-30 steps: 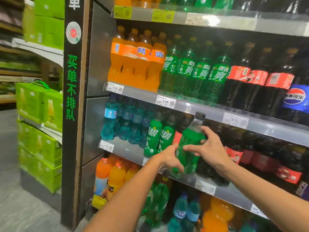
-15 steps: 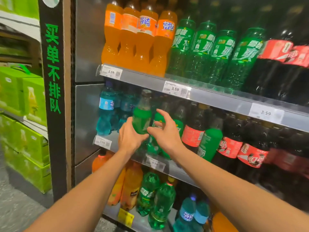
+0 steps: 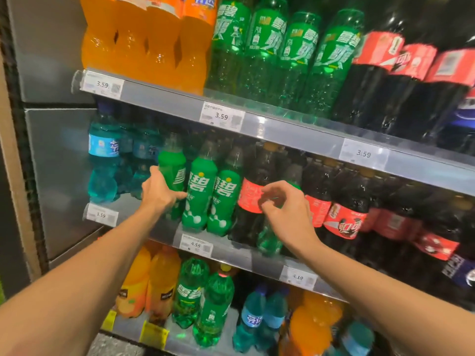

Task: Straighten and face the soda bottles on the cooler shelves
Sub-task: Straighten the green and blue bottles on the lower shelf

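Soda bottles fill three cooler shelves in the head view, and both bare arms reach in from below toward the middle shelf. Nearest, on the bottom shelf, stand orange juice bottles, two green bottles and small blue bottles, with yellow tags along its front edge.

On the middle shelf the left hand is wrapped around the lower body of a green soda bottle, thumb across the front, gripping it; that bottle stands at the left end of a row of three green ones, its label turned partly sideways. The two green bottles beside it stand upright with their labels facing out. The right hand hangs loosely curled, fingers bent, in front of the red-labelled cola bottles; a green bottle behind cola shows below it, and whether the fingers touch anything cannot be told. More cola bottles run to the right, and teal bottles sit at the far left. White price tags line the shelf edge.

Farther up, the top shelf carries orange soda bottles, tall green bottles and dark cola bottles with red labels.
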The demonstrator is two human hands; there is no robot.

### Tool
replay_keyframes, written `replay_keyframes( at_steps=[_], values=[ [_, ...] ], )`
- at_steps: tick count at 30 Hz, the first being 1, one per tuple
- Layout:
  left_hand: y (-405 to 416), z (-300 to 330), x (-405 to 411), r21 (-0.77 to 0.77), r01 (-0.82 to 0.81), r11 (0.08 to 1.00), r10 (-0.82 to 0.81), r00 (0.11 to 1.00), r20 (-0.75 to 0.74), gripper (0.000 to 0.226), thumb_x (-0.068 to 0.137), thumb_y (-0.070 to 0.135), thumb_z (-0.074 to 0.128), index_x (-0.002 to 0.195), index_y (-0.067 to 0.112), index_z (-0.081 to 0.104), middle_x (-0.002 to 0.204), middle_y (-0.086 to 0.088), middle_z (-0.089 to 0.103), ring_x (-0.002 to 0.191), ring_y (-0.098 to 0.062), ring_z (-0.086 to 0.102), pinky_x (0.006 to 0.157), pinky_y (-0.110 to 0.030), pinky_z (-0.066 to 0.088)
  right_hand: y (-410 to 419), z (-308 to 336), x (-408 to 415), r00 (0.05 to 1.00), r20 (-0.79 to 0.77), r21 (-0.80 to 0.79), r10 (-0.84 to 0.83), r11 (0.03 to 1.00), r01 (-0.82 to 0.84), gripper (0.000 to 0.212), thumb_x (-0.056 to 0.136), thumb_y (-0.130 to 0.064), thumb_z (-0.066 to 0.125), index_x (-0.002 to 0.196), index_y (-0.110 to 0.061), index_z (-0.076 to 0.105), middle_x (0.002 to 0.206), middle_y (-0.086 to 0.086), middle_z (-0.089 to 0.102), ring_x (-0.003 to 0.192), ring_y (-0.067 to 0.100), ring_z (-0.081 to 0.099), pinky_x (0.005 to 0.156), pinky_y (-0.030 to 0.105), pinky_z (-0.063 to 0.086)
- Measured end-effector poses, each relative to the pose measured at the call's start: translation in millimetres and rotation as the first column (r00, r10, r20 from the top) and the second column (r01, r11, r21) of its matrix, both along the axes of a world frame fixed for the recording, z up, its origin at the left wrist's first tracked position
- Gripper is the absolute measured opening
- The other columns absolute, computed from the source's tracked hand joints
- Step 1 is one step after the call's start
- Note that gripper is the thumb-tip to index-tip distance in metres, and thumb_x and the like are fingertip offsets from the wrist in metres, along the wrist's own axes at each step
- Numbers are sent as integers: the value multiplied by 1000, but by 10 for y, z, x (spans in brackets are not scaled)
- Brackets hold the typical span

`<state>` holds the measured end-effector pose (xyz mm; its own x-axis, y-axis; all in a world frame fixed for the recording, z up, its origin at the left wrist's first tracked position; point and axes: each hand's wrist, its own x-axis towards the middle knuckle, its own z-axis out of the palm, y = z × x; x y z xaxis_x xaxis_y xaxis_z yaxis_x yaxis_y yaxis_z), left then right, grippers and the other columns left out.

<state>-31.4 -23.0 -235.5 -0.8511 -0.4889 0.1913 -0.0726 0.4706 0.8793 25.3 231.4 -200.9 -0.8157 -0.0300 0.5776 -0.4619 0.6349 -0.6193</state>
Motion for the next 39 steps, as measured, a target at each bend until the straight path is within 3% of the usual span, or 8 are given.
replay_keyframes(
  at_steps=[6, 11, 16, 19, 24, 30, 34, 39],
  values=[
    [-13, 80, -51, 18, 80, 997, -82, 974, 210, 77, 74, 5, 79, 133, 4, 30, 127, -25, 53, 119, -41, 51, 98, -47, 43, 60, 252, 34, 999, -6, 75, -52, 996, 53, 55, 87, -12, 64, 140, -15, 50, 137, 0, 56, 82, 3, 65, 89, 29, 51],
    [90, -12, -60, 30, 45, 999, -50, 980, 191, 69, 79, -1, 64, 137, 7, 27, 112, -21, 56, 114, -41, 53, 93, -43, 44, -113, 448, -137, 984, 124, 133, -132, 984, 115, 40, 80, -36, 72, 107, -15, 50, 111, 9, 63, 98, 32, 65, 84, 46, 55],
    [204, 60, -65, 50, 11, 999, -23, 973, 230, 100, 81, 2, 61, 154, 7, -7, 155, -25, 26, 139, -43, 33, 114, -49, 30, -258, 593, -240, 938, 284, 177, -197, 973, 150, 59, 76, -46, 81, 107, -13, 43, 114, 12, 61, 100, 35, 65, 84, 52, 56],
    [259, 101, -21, 4, -20, 1000, 19, 977, 215, 103, 82, 3, 62, 155, 9, -11, 164, -15, 5, 146, -42, 18, 118, -48, 21, -302, 603, -270, 908, 358, 193, -220, 968, 158, 62, 74, -47, 84, 106, -15, 41, 117, 13, 62, 103, 36, 66, 86, 51, 56],
    [565, 277, 199, -176, -169, 970, 161, 985, -60, 99, 74, 17, 71, 153, 13, 11, 158, -15, 16, 141, -38, 24, 110, -55, 29, -315, 535, -291, 892, 341, 281, -297, 938, 204, 62, 78, -46, 81, 114, -13, 44, 123, 13, 63, 111, 36, 62, 83, 44, 51],
    [925, 417, 412, -227, -114, 967, 68, 977, -202, 53, 72, 25, 68, 118, 16, 45, 130, -11, 41, 122, -33, 38, 98, -44, 34, -355, 450, -287, 888, 298, 297, -349, 918, 262, 67, 81, -46, 78, 128, -10, 46, 131, 14, 59, 119, 36, 59, 87, 43, 47],
    [1060, 497, 463, -273, 35, 961, -93, 976, -200, 42, 72, 22, 67, 112, 19, 54, 120, -7, 53, 116, -28, 47, 96, -43, 42, -361, 415, -228, 903, 257, 255, -344, 926, 280, 72, 77, -50, 79, 126, -10, 45, 129, 14, 57, 117, 37, 60, 81, 40, 45],
    [1212, 526, 504, -237, 297, 925, -337, 930, -148, 59, 74, 20, 71, 129, 14, 51, 129, -10, 57, 121, -28, 53, 101, -42, 45, -347, 371, -18, 941, 210, 200, -266, 954, 225, 64, 78, -31, 76, 120, -19, 30, 110, 15, 64, 99, 39, 66, 71, 42, 46]
  ],
)
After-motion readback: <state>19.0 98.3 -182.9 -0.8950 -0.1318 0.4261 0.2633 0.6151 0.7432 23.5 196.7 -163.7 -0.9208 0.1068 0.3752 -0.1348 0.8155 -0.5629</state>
